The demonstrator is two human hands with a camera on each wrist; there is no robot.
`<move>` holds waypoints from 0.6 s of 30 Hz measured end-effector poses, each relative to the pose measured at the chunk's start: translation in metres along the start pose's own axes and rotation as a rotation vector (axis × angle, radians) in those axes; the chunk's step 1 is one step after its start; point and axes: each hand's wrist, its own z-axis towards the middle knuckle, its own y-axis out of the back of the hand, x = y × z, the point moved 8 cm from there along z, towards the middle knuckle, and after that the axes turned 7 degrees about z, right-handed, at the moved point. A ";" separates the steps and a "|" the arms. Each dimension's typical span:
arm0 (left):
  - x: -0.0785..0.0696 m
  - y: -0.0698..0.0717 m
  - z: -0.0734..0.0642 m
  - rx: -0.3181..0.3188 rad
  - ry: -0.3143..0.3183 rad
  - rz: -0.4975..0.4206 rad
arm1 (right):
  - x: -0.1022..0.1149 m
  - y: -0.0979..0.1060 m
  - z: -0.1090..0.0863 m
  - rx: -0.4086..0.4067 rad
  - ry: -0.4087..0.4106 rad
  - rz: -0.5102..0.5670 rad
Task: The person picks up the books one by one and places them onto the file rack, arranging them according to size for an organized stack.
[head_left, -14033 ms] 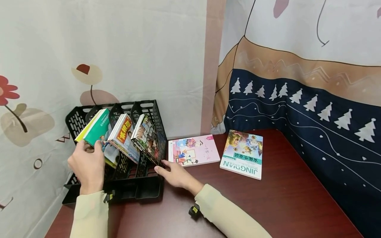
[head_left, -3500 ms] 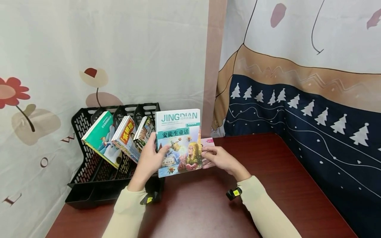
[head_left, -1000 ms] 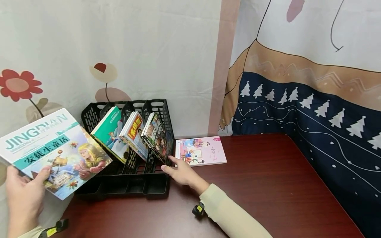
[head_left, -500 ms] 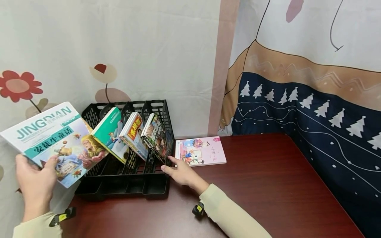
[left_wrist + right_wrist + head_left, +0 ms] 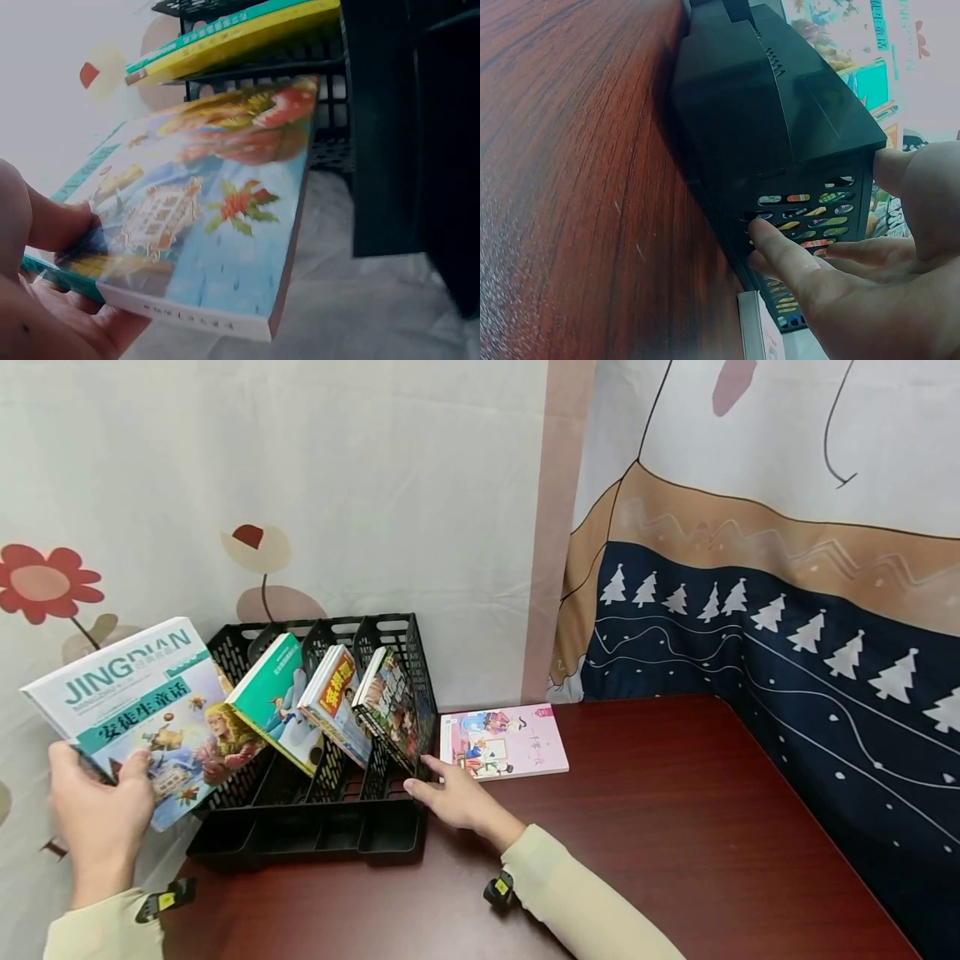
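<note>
My left hand (image 5: 101,818) grips a paperback book (image 5: 168,727) titled JINGDIAN, thumb on the cover, fingers beneath. The book is tilted and overlaps the left end of the black book rack (image 5: 307,822) in the head view. In the left wrist view its lower spine (image 5: 187,315) faces me, beside the rack. My right hand (image 5: 457,797) holds the rack's right side wall, thumb at the front edge and fingers against the outer perforated panel (image 5: 802,202). Leaning in the rack's slots are a green-covered book (image 5: 273,693), books with a red-and-yellow title (image 5: 337,693) and a dark-covered book (image 5: 390,702).
A pink book (image 5: 506,741) lies flat on the reddish-brown table (image 5: 637,843), right of the rack. A pale cloth (image 5: 420,485) hangs behind, and a navy cloth with white trees (image 5: 825,693) borders the table's right side.
The JINGDIAN book went from the table into both hands, then left in the left hand alone. Lately it has shifted right toward the rack's left end. The right hand has returned to the rack's side.
</note>
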 end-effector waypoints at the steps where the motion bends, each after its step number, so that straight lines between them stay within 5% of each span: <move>1: -0.001 0.001 -0.001 -0.004 0.006 0.023 | 0.000 0.000 0.000 0.001 0.001 0.004; 7: -0.006 -0.006 -0.001 -0.032 -0.025 0.048 | 0.001 0.002 -0.001 -0.001 0.003 0.003; 18: -0.020 -0.058 -0.003 0.050 -0.137 0.078 | 0.002 0.001 -0.002 0.002 0.018 -0.021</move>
